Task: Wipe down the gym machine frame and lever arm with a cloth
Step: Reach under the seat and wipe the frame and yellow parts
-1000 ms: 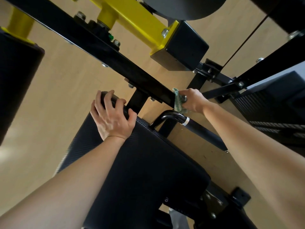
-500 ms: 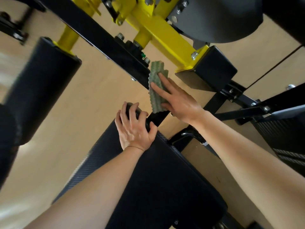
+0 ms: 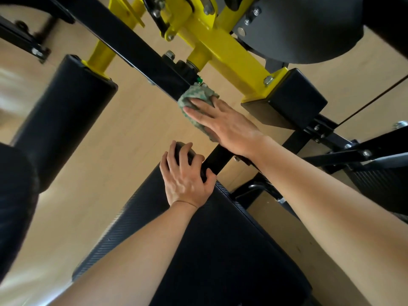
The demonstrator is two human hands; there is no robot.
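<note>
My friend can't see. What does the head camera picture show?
The right hand presses a green patterned cloth flat against the black metal frame bar of a gym machine, beside its yellow lever arm. The left hand grips the black padded seat's top edge.

Cloth (image 3: pixel 197 95) lies on frame bar (image 3: pixel 132 47), under right hand (image 3: pixel 223 122). Lever arm (image 3: pixel 225 51) runs just behind the bar. Left hand (image 3: pixel 187 177) sits on seat pad (image 3: pixel 220 250) front edge, nearer than the cloth. Roller pad (image 3: pixel 64 120) well left.
</note>
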